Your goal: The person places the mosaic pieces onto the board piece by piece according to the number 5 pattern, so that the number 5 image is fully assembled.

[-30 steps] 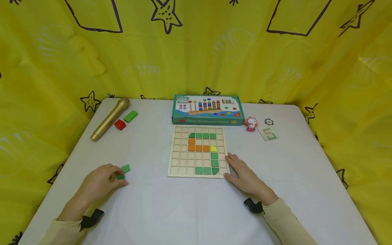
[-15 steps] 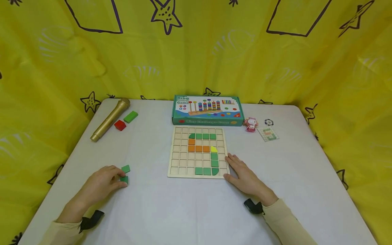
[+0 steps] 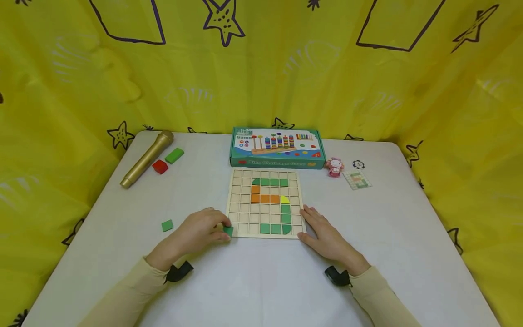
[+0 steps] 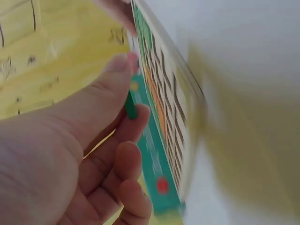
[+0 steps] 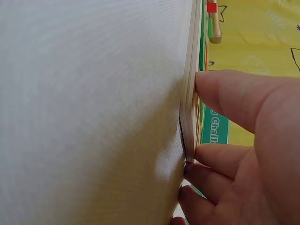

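My left hand (image 3: 203,228) pinches a green square tile (image 3: 228,231) between thumb and fingers. The tile is at the near left corner of the wooden grid board (image 3: 241,218). In the left wrist view, the tile (image 4: 130,106) shows edge-on, slightly off the board's face. On the board lie several green and orange tiles and one yellow piece (image 3: 284,200), forming a bent path. My right hand (image 3: 327,237) rests at the board's near right corner, its fingers fairly straight. The right wrist view has thumb and fingertips touching the board's edge (image 5: 188,117).
Another green tile (image 3: 167,225) lies left of the board. Farther back left are a gold microphone (image 3: 147,160), a red block (image 3: 160,166) and a green block (image 3: 174,156). A game box (image 3: 278,147) stands behind the board. A pink figurine (image 3: 335,167), a chip (image 3: 358,164) and a pattern card (image 3: 357,180) lie right.
My left hand has picked up one of the two loose green tiles and carried it right to the board. The other tile stays behind. My right hand has kept its place.
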Tool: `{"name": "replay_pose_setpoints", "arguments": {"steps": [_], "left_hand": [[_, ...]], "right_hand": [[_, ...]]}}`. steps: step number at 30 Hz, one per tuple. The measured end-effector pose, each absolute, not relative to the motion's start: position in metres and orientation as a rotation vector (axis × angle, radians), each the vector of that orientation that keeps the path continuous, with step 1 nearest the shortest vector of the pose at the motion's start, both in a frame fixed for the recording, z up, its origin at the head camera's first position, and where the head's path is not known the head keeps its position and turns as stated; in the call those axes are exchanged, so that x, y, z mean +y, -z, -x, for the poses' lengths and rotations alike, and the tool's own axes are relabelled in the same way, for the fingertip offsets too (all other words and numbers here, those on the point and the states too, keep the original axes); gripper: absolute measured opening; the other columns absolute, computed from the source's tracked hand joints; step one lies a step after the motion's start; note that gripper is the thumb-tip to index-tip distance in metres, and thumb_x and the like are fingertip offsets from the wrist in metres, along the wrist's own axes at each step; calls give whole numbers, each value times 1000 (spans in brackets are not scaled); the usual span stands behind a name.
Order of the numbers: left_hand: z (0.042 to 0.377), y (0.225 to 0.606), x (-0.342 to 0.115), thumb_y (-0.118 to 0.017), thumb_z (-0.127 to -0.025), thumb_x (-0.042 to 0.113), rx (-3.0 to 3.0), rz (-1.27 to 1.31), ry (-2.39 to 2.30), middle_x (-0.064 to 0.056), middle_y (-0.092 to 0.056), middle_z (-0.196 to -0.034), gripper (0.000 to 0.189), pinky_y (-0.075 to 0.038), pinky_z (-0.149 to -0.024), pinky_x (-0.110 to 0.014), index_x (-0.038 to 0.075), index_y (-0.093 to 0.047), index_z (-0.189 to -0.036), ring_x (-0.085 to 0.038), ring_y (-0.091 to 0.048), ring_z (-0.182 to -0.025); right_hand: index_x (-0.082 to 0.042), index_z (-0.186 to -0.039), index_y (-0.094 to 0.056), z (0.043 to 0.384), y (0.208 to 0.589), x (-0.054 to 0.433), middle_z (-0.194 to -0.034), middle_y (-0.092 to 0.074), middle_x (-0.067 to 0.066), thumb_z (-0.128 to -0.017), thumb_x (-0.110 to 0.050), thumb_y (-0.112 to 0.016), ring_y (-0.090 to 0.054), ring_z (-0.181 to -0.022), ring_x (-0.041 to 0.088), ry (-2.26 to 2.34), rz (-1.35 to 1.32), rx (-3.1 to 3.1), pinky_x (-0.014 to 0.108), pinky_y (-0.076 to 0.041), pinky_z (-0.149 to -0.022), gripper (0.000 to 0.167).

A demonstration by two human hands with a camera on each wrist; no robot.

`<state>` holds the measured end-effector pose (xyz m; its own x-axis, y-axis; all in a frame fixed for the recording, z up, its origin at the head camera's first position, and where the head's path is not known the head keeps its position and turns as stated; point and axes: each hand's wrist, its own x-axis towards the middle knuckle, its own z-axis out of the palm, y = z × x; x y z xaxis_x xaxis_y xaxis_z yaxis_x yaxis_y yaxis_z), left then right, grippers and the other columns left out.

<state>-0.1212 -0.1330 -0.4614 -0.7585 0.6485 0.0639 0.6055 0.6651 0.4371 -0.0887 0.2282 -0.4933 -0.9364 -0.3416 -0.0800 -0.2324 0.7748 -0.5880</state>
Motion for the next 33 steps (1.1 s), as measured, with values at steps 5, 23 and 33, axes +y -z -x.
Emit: {"name": "replay_pose_setpoints", "arguments": {"steps": [5, 23, 33], "left_hand": [[135, 465, -97, -81, -82, 28, 2765, -1160, -658, 7, -66, -96, 26, -49, -79, -31, 13, -71, -100, -13, -57, -91], [148, 475, -63, -84, -77, 32, 2712, -1177, -606, 5, -62, -87, 26, -48, -73, -32, 15, -71, -91, -13, -54, -82], [151, 469, -83, -78, -84, 33, 2695, -1080, -677, 3, -63, -98, 33, -47, -84, -34, 10, -69, -106, -15, -54, -91]], "right_hand": [[4, -149, -32, 89, 495, 228, -157, -23, 18, -95, -25, -65, -14, -144, 36, 883, 440, 2784, 56, -16, -111, 70], [5, -148, -33, 90, 494, 229, -156, -24, 18, -94, -24, -66, -16, -144, 36, 892, 462, 2794, 55, -17, -111, 70], [5, -148, -33, 89, 495, 230, -156, -24, 18, -94, -24, -67, -16, -144, 37, 900, 462, 2794, 55, -16, -111, 70]]}}
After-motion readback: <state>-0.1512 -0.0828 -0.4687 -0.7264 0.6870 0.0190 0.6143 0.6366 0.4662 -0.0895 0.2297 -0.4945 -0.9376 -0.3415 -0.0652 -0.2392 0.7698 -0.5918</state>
